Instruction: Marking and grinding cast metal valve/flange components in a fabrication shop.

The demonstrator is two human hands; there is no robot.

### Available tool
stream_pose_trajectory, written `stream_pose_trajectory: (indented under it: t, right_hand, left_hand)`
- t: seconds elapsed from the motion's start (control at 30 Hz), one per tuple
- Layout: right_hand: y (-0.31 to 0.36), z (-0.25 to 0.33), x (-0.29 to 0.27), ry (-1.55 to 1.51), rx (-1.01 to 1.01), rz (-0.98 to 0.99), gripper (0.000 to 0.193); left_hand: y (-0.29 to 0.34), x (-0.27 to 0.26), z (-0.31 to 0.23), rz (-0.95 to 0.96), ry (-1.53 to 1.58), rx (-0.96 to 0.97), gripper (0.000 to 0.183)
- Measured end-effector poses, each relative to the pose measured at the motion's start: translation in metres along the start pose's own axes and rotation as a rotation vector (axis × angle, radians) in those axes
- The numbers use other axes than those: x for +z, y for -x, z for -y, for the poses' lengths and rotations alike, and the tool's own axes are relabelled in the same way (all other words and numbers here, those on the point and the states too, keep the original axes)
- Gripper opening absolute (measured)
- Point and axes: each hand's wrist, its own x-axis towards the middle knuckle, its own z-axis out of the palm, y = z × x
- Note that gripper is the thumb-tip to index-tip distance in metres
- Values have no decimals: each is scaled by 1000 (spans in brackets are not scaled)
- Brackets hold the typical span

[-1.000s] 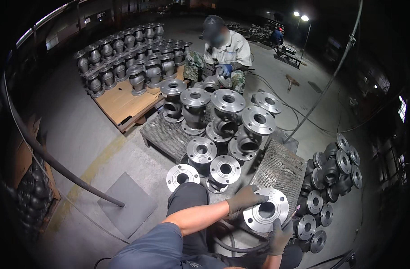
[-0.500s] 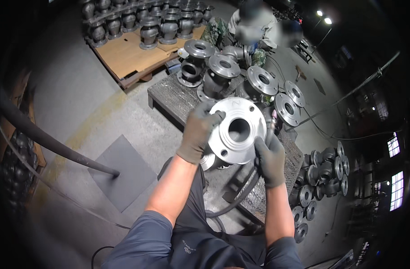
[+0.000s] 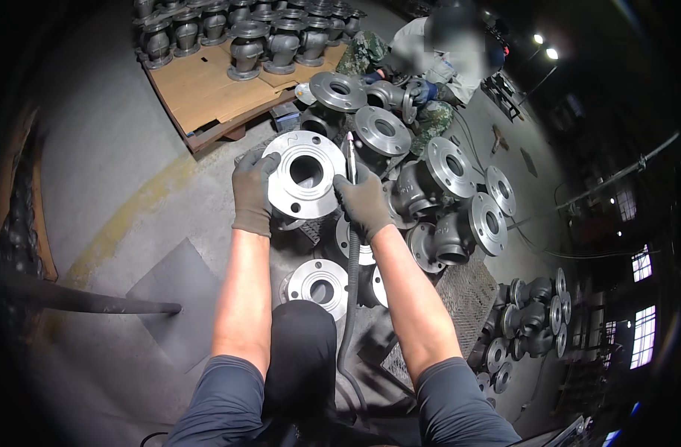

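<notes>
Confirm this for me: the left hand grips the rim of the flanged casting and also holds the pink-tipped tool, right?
Not quite: the head view shows the pink-tipped tool in the right hand. The left hand does grip the rim of the flanged casting.

Honestly your gloves (image 3: 252,195) look like matt knit cloth, the flange (image 3: 305,198) toward eleven o'clock is smooth shiny metal, the bench (image 3: 467,294) at four's kinda rough patterned metal, and that board (image 3: 206,100) around ten-thirty's matt wood or cardboard.
</notes>
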Motion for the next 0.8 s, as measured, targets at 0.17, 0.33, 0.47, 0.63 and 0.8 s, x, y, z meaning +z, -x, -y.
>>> stream_pose_trajectory:
  t: [0.17, 0.33, 0.47, 0.63, 0.8]
  right_hand:
    - [14, -14, -13, -51, -43, -41, 38]
    - [112, -16, -75, -37, 266, 50, 44]
    - [214, -27, -150, -302, 496, -87, 45]
    - [341, -67, -208, -390, 668, -314, 43]
    - [442, -96, -227, -500, 780, -460, 42]
  left_hand:
    - [-30, 4, 25, -95, -49, 21, 30]
    - [-83, -11, 47, -211, -274, 99, 31]
    - [-112, 4, 36, -177, -651, 295, 34]
    - [-88, -7, 32, 27, 137, 288, 58]
    - [21, -26, 48, -124, -360, 185, 68]
